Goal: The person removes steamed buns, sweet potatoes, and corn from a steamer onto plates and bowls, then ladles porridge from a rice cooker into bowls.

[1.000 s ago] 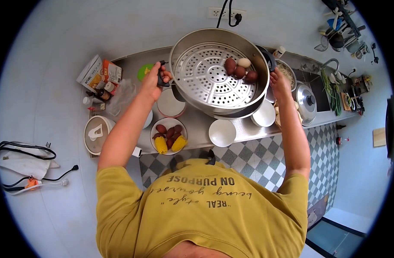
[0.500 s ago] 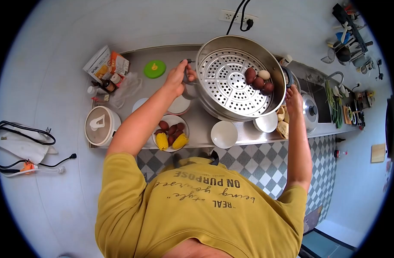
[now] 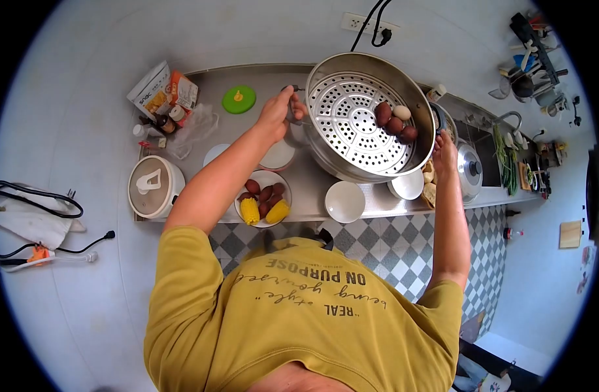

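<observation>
The steamer [image 3: 409, 89] is a wide, round pan of shiny silver metal with a deep wall and a dark handle on each side, a hand at each. It is over the worktop, its open top facing the view at a slant. Inside, the tray [image 3: 363, 121] covers the bottom, flat and silver, pierced with many small round holes in a ring-like pattern around its middle. On the tray's right part, near the wall, lies a small cluster: one pale, smooth egg [image 3: 401, 112] and several rounded, dark reddish-brown pieces [image 3: 395, 125] beside it, whole and close together.
</observation>
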{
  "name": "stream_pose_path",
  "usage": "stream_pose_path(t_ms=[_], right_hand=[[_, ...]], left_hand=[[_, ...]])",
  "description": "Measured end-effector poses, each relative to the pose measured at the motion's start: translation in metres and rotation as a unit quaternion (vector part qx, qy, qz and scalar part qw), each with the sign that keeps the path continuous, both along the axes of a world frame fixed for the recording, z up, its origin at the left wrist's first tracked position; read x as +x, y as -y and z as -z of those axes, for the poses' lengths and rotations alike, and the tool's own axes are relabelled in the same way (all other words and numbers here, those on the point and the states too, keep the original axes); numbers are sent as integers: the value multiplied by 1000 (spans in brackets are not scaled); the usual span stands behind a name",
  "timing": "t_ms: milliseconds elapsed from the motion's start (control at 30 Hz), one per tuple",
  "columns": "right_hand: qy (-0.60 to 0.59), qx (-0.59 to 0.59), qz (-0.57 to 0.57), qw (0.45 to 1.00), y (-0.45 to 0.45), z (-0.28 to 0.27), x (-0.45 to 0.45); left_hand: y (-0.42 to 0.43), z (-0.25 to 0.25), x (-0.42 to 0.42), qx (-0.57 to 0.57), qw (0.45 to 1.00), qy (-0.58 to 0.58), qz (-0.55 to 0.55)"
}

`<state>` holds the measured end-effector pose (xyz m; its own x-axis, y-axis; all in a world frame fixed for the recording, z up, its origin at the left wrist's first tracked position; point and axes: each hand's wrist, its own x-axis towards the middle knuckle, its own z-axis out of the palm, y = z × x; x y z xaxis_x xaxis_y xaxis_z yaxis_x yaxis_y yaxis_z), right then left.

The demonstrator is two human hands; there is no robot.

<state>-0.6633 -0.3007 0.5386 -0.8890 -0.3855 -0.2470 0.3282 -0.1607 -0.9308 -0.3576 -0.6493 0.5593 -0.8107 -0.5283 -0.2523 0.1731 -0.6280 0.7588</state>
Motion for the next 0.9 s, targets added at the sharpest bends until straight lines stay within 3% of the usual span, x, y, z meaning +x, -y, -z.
stream_pose_path(t_ms=[167,300,333,467,533,600,733,867,900], right_hand=[[18,-7,21,1000,1,-9,11],[-37,5,28,999,10,-34,21],[-33,-22,-30,999,10,-43,24],[21,-15,-19,999,44,-70,58],[46,-68,-39,996,65,-86,80],[42,-117,-66,990,78,-75,79],[64,-178,-166,968,111,-66,91],[51,-125,-230,964,141,-32,84],[-59,6,-250,967,146,-14,80]], left_hand=[[-2,-4,-1,10,1000,-18,4],[9,-30,11,-19,999,-27,3],[13,-38,16,-24,999,-29,2],[20,-57,58,20,998,-42,-48],[26,-64,87,41,996,-46,-68],[39,-64,120,55,995,-76,-47],[42,-74,169,41,991,-66,-112],[49,-71,202,41,987,-101,-120],[50,-70,210,46,985,-105,-128]])
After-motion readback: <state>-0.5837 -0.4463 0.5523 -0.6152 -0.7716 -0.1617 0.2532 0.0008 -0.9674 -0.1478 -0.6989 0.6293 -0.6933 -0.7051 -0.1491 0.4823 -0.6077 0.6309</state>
